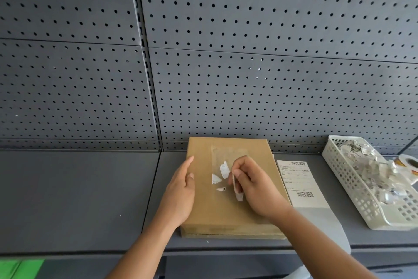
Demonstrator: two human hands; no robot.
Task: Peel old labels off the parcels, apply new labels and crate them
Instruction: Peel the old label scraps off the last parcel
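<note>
A flat brown cardboard parcel (pixel 230 206) lies on the grey shelf in front of me. Torn white scraps of the old label (pixel 222 171) still stick to its top, inside a paler rectangle of residue. My left hand (pixel 181 190) rests flat on the parcel's left edge, fingers straight. Over the parcel's middle, my right hand (pixel 253 188) pinches a peeled strip of label (pixel 236 188) that hangs down from its fingers. A new white label with barcodes (pixel 298 182) lies on the shelf, just right of the parcel.
A white plastic basket (pixel 352 190) holding several crumpled label scraps stands at the right. A roll of tape (pixel 407 163) sits behind it. Grey pegboard (pixel 226 63) closes off the back. Something green (pixel 20 268) shows at the bottom left.
</note>
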